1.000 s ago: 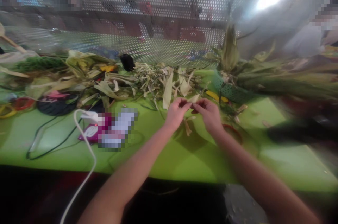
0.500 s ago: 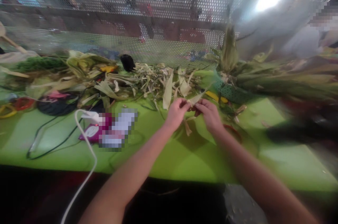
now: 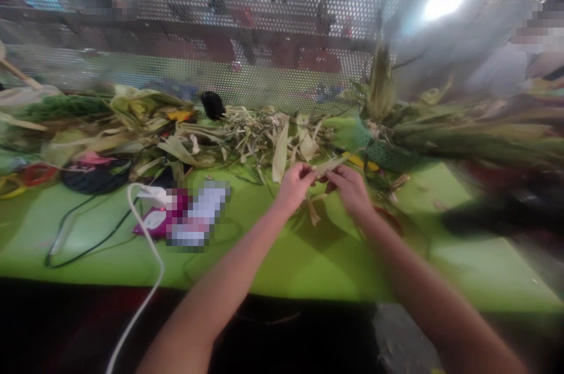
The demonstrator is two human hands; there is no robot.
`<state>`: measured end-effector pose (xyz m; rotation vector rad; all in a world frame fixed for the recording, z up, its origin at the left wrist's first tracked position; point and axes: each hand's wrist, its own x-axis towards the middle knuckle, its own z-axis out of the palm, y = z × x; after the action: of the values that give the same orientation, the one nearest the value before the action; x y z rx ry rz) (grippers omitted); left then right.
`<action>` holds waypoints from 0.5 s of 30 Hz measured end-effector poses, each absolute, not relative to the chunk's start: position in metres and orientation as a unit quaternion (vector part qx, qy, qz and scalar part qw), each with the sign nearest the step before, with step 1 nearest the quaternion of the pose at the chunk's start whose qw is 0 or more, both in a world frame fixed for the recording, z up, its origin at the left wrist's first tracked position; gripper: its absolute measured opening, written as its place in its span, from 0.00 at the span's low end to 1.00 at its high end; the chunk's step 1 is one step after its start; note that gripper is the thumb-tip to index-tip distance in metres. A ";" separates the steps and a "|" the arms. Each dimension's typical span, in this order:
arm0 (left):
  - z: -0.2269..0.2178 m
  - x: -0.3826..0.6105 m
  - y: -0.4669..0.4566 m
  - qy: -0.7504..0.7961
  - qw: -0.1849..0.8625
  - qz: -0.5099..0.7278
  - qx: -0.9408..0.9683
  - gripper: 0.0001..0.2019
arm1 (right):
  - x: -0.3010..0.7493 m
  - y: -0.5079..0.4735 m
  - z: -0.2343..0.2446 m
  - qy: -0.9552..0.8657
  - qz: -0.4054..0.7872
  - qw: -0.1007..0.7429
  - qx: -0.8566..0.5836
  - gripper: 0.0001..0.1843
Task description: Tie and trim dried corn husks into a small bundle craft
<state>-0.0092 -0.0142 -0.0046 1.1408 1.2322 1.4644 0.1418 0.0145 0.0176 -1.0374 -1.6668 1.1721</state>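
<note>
A pale strip of dried corn husk (image 3: 331, 166) stretches between my two hands above the green table (image 3: 282, 271). My left hand (image 3: 296, 186) pinches its left end. The fingers of my right hand (image 3: 349, 189) are closed on it a little further along, and its free tip points to the upper right. Under my hands lies a small husk scrap (image 3: 314, 212). Just beyond them is a heap of shredded husk (image 3: 253, 130), with broader husk pieces (image 3: 281, 154) at its near side.
A phone (image 3: 200, 215), a purple pack with a white plug (image 3: 156, 218) and a white cable (image 3: 157, 268) lie to the left. Behind them spreads a pile of leaves (image 3: 136, 107). A green basket (image 3: 383, 154) with corn leaves stands right. A person (image 3: 502, 68) is at far right.
The husk strip has tilted lower, its free tip now reaching further right over my right hand. Both hands stay in nearly the same place.
</note>
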 end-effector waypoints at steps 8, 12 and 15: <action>-0.003 -0.028 -0.008 0.507 0.432 0.619 0.416 0.11 | 0.212 0.009 0.050 -0.827 0.158 0.199 -0.502 0.10; 0.002 -0.026 -0.010 0.488 0.454 0.635 0.390 0.12 | 0.248 -0.022 0.036 -0.838 0.075 0.045 -0.538 0.13; 0.003 -0.024 -0.010 0.477 0.467 0.638 0.385 0.12 | 0.256 -0.035 0.019 -0.822 0.066 0.037 -0.564 0.20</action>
<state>-0.0242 -0.0103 0.0033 0.9456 1.1697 1.5651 0.2559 -0.0351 0.0185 -1.7319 -2.5246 0.2022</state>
